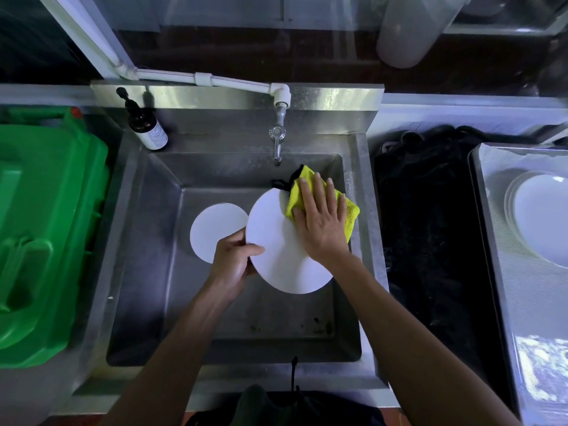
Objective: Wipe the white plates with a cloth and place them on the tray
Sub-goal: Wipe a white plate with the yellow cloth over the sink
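Over the steel sink I hold a white plate [278, 250]. My left hand [234, 262] grips its left rim, thumb lying on the face. My right hand [321, 219] lies flat with straight fingers, pressing a yellow cloth [350, 212] with black trim against the plate's upper right part. Another white plate [215, 230] lies in the basin to the left, partly hidden behind the held one. On the grey tray [504, 229] at the right edge sit stacked white plates [541, 213].
The sink basin [215, 302] has a tap [278, 139] at the back and a dark soap bottle [146, 124] on its left corner. A green plastic container [46, 235] stands to the left. A black mat [427, 235] lies between sink and tray.
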`<state>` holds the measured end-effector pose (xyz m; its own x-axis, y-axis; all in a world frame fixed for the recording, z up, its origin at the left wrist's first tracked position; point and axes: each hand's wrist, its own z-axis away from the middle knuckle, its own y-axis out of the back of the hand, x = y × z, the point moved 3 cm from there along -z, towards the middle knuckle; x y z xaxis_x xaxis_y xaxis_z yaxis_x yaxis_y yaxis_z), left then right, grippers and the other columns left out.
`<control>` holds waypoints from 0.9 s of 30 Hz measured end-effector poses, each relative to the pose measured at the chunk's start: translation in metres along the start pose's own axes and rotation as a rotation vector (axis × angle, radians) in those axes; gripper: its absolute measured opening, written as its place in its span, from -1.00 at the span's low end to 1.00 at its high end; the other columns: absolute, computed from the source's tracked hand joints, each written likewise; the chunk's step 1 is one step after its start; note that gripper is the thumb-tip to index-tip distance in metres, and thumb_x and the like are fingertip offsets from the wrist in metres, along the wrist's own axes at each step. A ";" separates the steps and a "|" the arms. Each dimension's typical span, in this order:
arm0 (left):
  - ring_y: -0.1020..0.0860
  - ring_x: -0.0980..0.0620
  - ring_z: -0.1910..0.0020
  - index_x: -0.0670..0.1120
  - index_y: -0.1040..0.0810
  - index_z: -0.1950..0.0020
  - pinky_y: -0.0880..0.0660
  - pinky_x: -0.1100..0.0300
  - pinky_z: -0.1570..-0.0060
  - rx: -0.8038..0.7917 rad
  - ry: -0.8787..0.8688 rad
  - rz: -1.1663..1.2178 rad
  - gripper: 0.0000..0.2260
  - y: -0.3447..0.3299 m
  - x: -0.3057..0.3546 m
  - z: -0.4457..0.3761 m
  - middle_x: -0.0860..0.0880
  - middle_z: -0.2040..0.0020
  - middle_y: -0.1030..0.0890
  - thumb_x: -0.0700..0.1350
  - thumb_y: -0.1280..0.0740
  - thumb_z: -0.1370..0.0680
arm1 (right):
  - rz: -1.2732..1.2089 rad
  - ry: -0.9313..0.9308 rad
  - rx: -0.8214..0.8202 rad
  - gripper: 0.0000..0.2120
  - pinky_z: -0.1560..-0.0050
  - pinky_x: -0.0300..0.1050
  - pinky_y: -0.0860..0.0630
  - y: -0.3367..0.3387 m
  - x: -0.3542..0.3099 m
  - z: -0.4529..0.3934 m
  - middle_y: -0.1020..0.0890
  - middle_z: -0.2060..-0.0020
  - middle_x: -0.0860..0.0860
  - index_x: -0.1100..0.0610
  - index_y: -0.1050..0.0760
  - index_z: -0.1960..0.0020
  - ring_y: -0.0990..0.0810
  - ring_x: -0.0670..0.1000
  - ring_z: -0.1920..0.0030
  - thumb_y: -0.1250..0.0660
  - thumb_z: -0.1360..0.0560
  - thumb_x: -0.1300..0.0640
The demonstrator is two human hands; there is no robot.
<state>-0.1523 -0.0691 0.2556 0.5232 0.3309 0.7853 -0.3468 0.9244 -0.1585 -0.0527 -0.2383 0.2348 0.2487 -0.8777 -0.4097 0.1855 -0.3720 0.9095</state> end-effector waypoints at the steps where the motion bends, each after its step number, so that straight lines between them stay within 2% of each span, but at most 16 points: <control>1: -0.67 -0.18 -0.04 -0.05 -0.72 -0.07 -0.60 0.01 0.20 0.024 -0.004 0.019 -0.63 0.000 -0.001 0.000 -0.12 -0.07 -0.73 -0.22 -0.37 -0.30 | -0.002 -0.027 -0.019 -0.45 -0.56 0.25 0.21 -0.004 0.004 0.003 0.17 -0.64 -0.04 -0.09 0.15 -0.64 0.24 0.10 -0.62 0.06 -0.71 -0.11; 5: -0.63 -0.18 0.07 -0.09 -0.69 -0.02 -0.54 0.02 0.30 0.102 -0.030 0.113 -0.67 0.000 0.003 -0.001 -0.11 0.03 -0.72 -0.25 -0.37 -0.29 | -0.051 -0.088 -0.061 -0.46 -0.57 0.24 0.19 -0.018 0.013 0.024 0.25 -0.62 -0.05 -0.12 0.19 -0.64 0.32 0.08 -0.60 0.09 -0.71 -0.10; 10: -0.65 -0.16 -0.04 -0.06 -0.69 -0.08 -0.60 -0.01 0.14 0.146 -0.057 0.192 -0.64 -0.001 0.010 -0.006 -0.09 -0.06 -0.72 -0.43 -0.30 -0.45 | -0.140 -0.135 -0.036 -0.45 -0.57 0.24 0.21 -0.036 -0.005 0.051 0.25 -0.62 -0.06 -0.10 0.20 -0.64 0.37 0.08 -0.59 0.08 -0.71 -0.08; 14: -0.64 -0.21 -0.08 -0.08 -0.68 -0.12 -0.58 -0.15 -0.03 0.171 -0.044 0.252 -0.62 0.000 0.009 -0.008 -0.15 -0.12 -0.70 -0.44 -0.29 -0.46 | -0.173 -0.104 -0.060 -0.45 -0.56 0.27 0.26 -0.044 -0.029 0.061 0.30 -0.61 -0.05 -0.09 0.25 -0.63 0.41 0.06 -0.57 0.11 -0.71 -0.08; 16: -0.66 -0.22 -0.06 -0.10 -0.69 -0.14 -0.58 -0.16 -0.06 0.173 -0.048 0.279 -0.60 0.000 0.008 -0.008 -0.18 -0.12 -0.70 -0.45 -0.28 -0.45 | -0.184 -0.080 -0.062 -0.46 -0.55 0.28 0.27 -0.046 -0.041 0.066 0.31 -0.61 -0.03 -0.08 0.27 -0.63 0.41 0.06 -0.58 0.15 -0.71 -0.09; 19: -0.69 -0.16 0.02 -0.10 -0.70 -0.12 -0.62 0.02 0.10 0.163 -0.064 0.283 -0.60 -0.001 0.009 -0.008 -0.18 -0.08 -0.72 -0.45 -0.28 -0.44 | -0.177 -0.074 -0.072 -0.46 -0.55 0.30 0.25 -0.047 -0.059 0.072 0.31 -0.61 -0.01 -0.09 0.28 -0.63 0.40 0.08 -0.58 0.25 -0.69 -0.13; 21: -0.68 -0.12 0.07 -0.10 -0.70 -0.07 -0.58 0.12 0.19 0.169 -0.055 0.292 -0.63 0.000 0.009 -0.009 -0.15 -0.03 -0.72 -0.45 -0.29 -0.42 | -0.173 -0.059 -0.073 -0.46 -0.54 0.30 0.26 -0.045 -0.070 0.076 0.29 -0.61 0.00 -0.08 0.24 -0.63 0.39 0.08 -0.58 0.26 -0.68 -0.14; 25: -0.55 -0.05 0.24 -0.10 -0.63 0.07 -0.45 0.19 0.30 0.178 -0.036 0.329 -0.68 0.002 0.007 -0.008 -0.10 0.16 -0.63 -0.46 -0.26 -0.41 | -0.143 0.011 -0.075 -0.46 -0.54 0.32 0.28 -0.040 -0.079 0.085 0.25 -0.62 -0.01 -0.07 0.17 -0.65 0.37 0.08 -0.59 0.23 -0.69 -0.13; 27: -0.62 -0.09 0.17 -0.09 -0.65 0.04 -0.52 0.16 0.26 0.177 -0.032 0.351 -0.68 0.004 0.006 -0.007 -0.13 0.08 -0.67 -0.46 -0.28 -0.42 | -0.130 0.030 -0.061 -0.46 -0.54 0.31 0.28 -0.039 -0.075 0.088 0.22 -0.63 -0.02 -0.07 0.12 -0.65 0.35 0.07 -0.60 0.16 -0.70 -0.13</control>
<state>-0.1452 -0.0620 0.2551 0.3256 0.6124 0.7204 -0.6304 0.7084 -0.3173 -0.1623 -0.1843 0.2364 0.2468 -0.8137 -0.5264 0.2748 -0.4621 0.8432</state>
